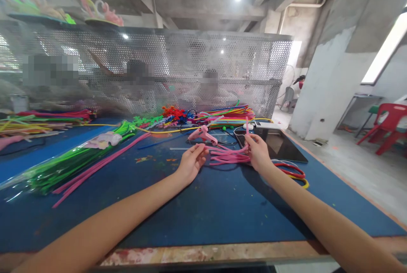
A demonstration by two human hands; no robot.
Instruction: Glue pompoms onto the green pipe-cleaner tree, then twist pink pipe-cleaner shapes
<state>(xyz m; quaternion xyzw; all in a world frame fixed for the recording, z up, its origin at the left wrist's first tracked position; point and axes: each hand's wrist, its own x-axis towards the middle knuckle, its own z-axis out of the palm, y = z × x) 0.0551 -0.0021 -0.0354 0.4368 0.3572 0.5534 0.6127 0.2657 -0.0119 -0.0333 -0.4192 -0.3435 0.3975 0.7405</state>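
Both my hands work over a blue table top [197, 205]. My left hand [190, 162] pinches the left end of a bundle of pink pipe cleaners [227, 156] that lies on the table. My right hand [258, 152] grips the bundle's right end, and one pink stem sticks up above its fingers. A pink glue gun [203, 135] lies just behind the bundle.
A bag of green pipe cleaners [70, 162] and long loose pink ones [95, 167] lie at the left. Piles of mixed colours [222, 116] line a perforated metal screen [165, 65], with people behind it. A dark tablet [280, 143] and red and yellow loops [294, 173] lie at the right. A red chair [389, 124] stands beyond.
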